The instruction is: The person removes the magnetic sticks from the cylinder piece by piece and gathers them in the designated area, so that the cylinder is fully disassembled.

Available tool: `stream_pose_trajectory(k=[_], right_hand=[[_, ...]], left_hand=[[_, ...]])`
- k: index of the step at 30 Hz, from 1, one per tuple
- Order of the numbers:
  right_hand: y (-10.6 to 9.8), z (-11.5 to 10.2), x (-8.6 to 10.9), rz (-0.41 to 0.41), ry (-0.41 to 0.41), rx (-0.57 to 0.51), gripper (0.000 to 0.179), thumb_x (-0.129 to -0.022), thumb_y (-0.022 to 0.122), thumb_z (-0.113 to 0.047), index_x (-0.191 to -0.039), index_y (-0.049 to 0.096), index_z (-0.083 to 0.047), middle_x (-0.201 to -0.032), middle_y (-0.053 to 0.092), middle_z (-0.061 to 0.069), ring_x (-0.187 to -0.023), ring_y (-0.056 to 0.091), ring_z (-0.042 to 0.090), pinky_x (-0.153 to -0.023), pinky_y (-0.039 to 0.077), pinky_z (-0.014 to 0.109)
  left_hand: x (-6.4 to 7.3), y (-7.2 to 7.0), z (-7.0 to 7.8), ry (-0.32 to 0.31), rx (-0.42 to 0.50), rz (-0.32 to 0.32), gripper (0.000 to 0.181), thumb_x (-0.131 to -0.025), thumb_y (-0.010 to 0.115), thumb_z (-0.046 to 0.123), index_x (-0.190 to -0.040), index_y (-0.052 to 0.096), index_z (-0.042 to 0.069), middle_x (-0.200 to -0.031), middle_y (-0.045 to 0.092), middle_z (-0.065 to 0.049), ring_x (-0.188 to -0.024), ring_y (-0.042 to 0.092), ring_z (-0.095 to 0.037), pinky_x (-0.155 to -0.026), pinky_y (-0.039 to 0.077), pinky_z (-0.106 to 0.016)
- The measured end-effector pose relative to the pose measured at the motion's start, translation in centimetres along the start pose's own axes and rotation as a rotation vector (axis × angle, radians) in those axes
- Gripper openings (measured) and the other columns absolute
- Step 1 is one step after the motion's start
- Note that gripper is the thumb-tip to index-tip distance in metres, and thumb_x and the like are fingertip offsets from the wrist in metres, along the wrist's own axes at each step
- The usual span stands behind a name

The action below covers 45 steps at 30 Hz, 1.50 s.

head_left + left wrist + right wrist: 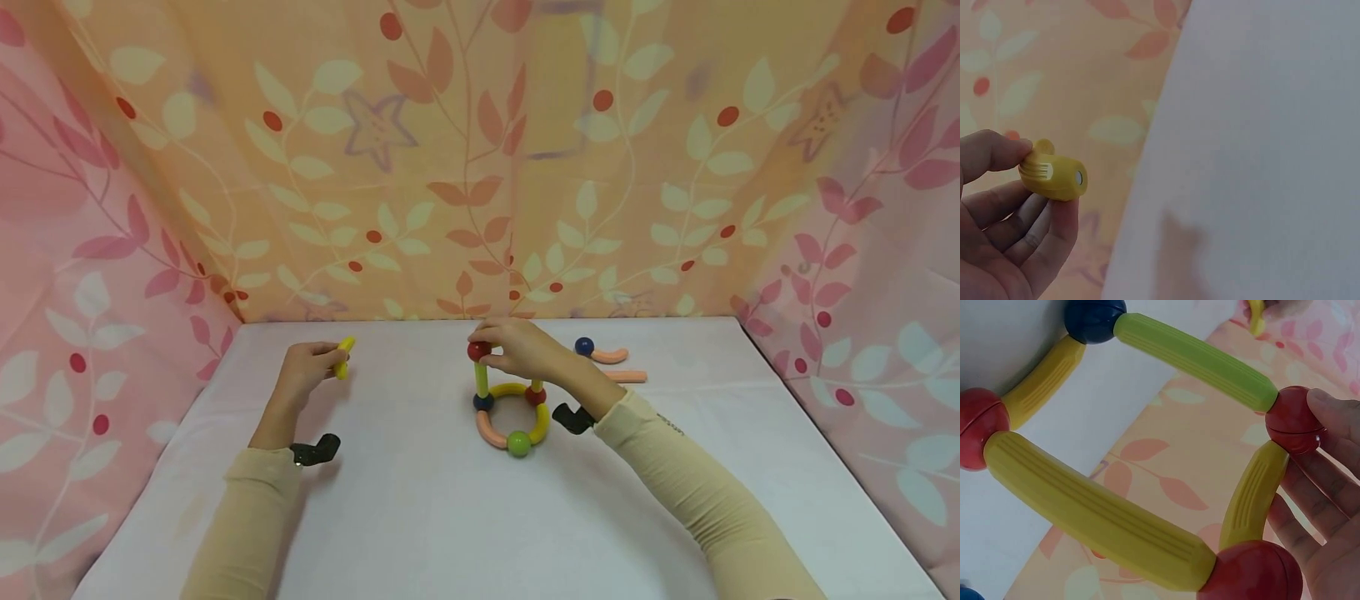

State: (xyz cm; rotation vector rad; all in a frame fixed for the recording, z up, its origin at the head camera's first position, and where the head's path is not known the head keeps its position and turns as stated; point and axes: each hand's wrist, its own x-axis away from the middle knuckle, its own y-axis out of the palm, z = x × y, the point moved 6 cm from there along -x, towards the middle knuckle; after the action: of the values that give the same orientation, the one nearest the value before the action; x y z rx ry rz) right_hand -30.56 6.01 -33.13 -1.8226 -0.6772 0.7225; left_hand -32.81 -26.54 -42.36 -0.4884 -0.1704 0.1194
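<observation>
Beige sleeves (pixel 247 517) stretch forward over the white table (pixel 420 517). Mid-table lies a toy ring (pixel 491 431) of sticks and balls, its green ball (pixel 518 443) nearest. Farther, the left hand (pixel 303 367), raised, pinches a yellow stick (pixel 344 358) between thumb and fingers; the right hand (pixel 521 346), arm slanting inward, curls thumb and fingers round a red ball (pixel 477 352) atop an upright green stick (pixel 482 381), covering the toy's upper back from the head view. Its wrist hides one end of a straight pink stick (pixel 632 377); behind lie a blue ball (pixel 584 345) and curved pink stick (pixel 611 357), then a leafy curtain (pixel 465 167).
</observation>
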Motion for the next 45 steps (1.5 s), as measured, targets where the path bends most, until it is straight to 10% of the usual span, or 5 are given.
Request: stream_pose_trajectory(k=[19, 45], right_hand=[[0.1, 0.0, 0.0, 0.002, 0.001, -0.015, 0.034, -0.089, 0.071, -0.014, -0.121, 0.067, -0.005, -0.120, 0.066, 0.008, -0.107, 0.063, 0.022, -0.092, 0.055, 0.034], [0.0, -0.1, 0.3, 0.001, -0.004, 0.004, 0.033, -0.089, 0.071, -0.015, -0.120, 0.067, -0.005, -0.118, 0.065, 0.008, -0.106, 0.062, 0.021, -0.093, 0.055, 0.033]], left_hand=[[-0.9, -0.8, -4.4, -0.145, -0.176, -0.119, 0.041, -0.095, 0.057, 0.015, -0.124, 0.057, -0.014, -0.118, 0.058, -0.028, -0.083, 0.057, -0.015, -0.066, 0.051, -0.019], [-0.6, -1.0, -4.8, -0.209, -0.363, -0.009, 0.040, -0.093, 0.057, 0.021, -0.120, 0.063, -0.008, -0.124, 0.058, -0.030, -0.098, 0.056, -0.032, -0.074, 0.049, -0.034]])
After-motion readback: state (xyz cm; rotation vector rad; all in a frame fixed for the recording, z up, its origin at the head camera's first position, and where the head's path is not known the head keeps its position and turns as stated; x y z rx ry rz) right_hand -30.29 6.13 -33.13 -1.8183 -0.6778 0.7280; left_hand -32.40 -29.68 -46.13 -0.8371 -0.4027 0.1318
